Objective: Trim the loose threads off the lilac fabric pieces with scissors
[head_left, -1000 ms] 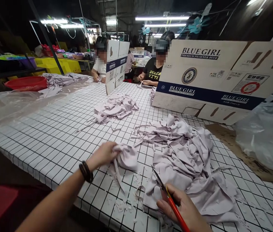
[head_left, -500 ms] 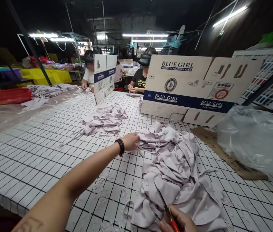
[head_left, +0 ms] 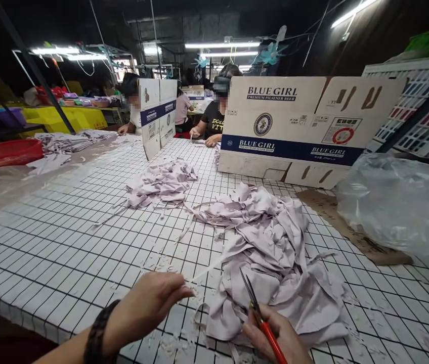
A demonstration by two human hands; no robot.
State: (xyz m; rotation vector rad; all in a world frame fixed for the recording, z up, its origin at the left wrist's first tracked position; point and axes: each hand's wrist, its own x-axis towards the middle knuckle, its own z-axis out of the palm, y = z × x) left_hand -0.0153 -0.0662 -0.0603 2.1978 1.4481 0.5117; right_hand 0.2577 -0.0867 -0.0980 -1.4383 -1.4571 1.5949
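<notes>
My left hand (head_left: pixel 148 303), with a dark beaded bracelet on its wrist, pinches the end of a thin pale fabric strip (head_left: pixel 207 268). The strip stretches right to a large heap of pale lilac fabric pieces (head_left: pixel 275 253). In my right hand (head_left: pixel 281 328), low in the view, is a pair of scissors (head_left: pixel 272 345) with red handles. Its dark blades point up and left over the heap's near part, and look slightly apart. A smaller pile of the same fabric (head_left: pixel 163 183) lies farther off to the left.
A white table (head_left: pixel 85 263) with a black grid bears small scraps. Cardboard panels (head_left: pixel 294 119) (head_left: pixel 157 114) stand along its far side, with two people working behind them. Clear plastic (head_left: pixel 396 207) and brown paper (head_left: pixel 354 235) lie right; a red basin (head_left: pixel 5 152) sits far left.
My left hand has come back toward me from the heap's far left side, drawing a strip out with it. The scissors have risen a little. The view has shifted slightly.
</notes>
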